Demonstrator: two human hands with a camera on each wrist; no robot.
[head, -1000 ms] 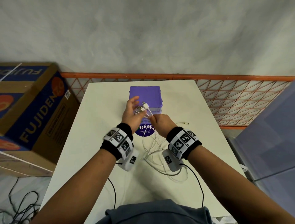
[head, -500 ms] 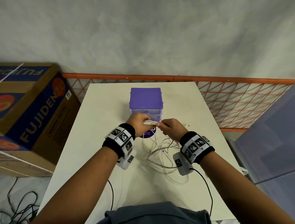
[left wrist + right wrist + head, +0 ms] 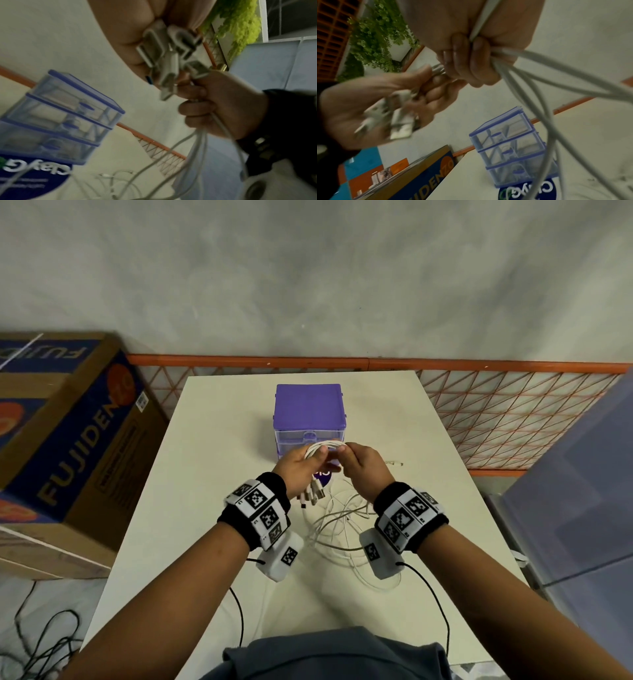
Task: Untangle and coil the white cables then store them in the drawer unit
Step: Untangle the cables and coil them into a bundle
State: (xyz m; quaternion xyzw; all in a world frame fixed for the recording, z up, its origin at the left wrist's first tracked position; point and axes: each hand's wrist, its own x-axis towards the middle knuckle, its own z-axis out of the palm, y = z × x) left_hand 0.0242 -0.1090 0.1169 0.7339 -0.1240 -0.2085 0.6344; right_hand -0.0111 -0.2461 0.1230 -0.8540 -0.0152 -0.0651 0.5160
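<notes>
My left hand [image 3: 303, 470] grips a bundle of white cables [image 3: 323, 447] just in front of the purple drawer unit [image 3: 308, 409]. Several USB plugs [image 3: 311, 496] stick out below its palm, and the plugs [image 3: 169, 56] fill the left wrist view. My right hand [image 3: 359, 463] pinches the same cables beside it, and the strands [image 3: 513, 75] run out from its curled fingers. The rest of the loose cable [image 3: 346, 529] lies in loops on the table between my wrists. The drawer unit [image 3: 510, 148] has three clear drawers, all pushed in.
The white table [image 3: 205, 474] carries a dark blue round sticker [image 3: 322, 474] under the unit. One plug end [image 3: 395, 463] lies to the right. A large cardboard box [image 3: 61, 440] stands left of the table. An orange mesh fence [image 3: 496, 412] runs behind, and a grey cabinet [image 3: 582, 491] sits right.
Both hands dropped from in front of the drawer unit and came together. The plugs held up in my left hand now hang below it, and a cable loop arches over both hands.
</notes>
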